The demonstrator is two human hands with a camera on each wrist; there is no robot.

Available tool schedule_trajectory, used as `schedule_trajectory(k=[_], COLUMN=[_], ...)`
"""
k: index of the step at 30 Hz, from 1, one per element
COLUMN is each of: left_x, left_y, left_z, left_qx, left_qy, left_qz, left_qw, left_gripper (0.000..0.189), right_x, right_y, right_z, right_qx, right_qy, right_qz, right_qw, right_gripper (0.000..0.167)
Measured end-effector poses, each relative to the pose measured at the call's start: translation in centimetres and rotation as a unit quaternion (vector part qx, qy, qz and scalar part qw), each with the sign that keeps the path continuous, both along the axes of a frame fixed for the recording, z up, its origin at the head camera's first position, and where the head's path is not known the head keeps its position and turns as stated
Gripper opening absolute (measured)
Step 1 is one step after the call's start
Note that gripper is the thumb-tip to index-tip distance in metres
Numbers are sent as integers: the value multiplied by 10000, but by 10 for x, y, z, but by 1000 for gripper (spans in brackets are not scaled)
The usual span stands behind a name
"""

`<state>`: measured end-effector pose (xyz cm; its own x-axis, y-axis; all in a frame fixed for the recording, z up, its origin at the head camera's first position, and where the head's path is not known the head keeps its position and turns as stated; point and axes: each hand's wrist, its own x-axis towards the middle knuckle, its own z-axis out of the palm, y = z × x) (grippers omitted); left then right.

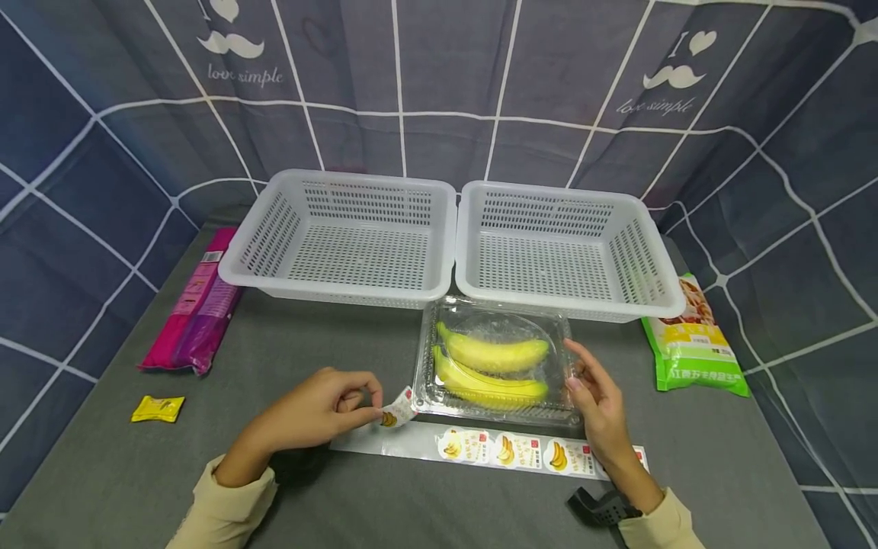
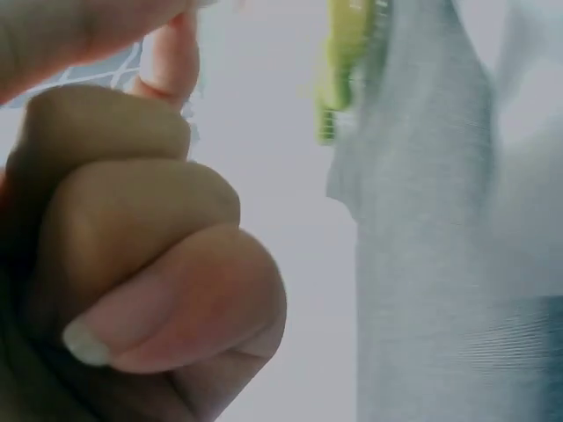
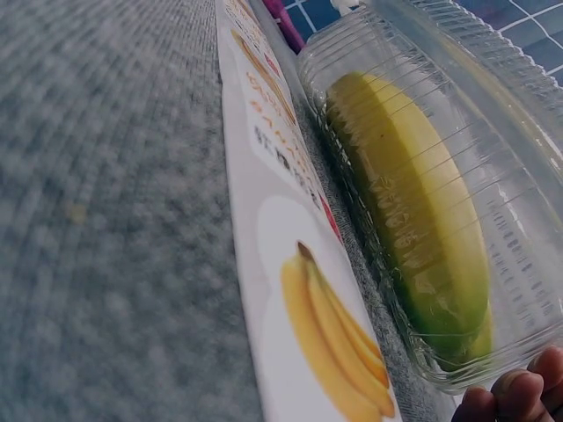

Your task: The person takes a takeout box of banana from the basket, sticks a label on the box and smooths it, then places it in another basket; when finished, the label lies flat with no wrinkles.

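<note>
A clear plastic clamshell box lies in the middle with two bananas inside. My left hand pinches a banana-printed sticker between thumb and forefinger, close to the box's near left corner. At the box's right edge, my right hand grips the rim, thumb near side and forefinger farther back. Along the front of the box runs a sticker strip, several labels still on its right part; the right wrist covers some of it. Fingertips meet the box corner in the right wrist view.
Two white plastic baskets stand side by side behind the box. A pink-purple packet and a small yellow wrapped piece lie at left. On the right is a green-and-white food bag.
</note>
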<state>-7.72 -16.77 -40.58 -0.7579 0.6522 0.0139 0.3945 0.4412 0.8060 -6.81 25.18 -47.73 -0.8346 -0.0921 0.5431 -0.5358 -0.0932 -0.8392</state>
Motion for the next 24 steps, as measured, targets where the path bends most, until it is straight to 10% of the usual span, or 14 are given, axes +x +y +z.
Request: schedule_trajectory(k=[15,24], left_x=[-5,-37], left_y=[24,80], left_z=[76,82], left_qx=[-563,-858], left_qy=[1360,1002], left_qz=[-334,-541], left_qw=[9885,9898], left_gripper=[8,5], right_x=[1,1], right_y=[-3,-2], right_z=[0,1], right_qx=[47,202], right_qy=[-14,-58], right_qz=[-38,-175], right_qw=[10000,9996], right_gripper=[51,51])
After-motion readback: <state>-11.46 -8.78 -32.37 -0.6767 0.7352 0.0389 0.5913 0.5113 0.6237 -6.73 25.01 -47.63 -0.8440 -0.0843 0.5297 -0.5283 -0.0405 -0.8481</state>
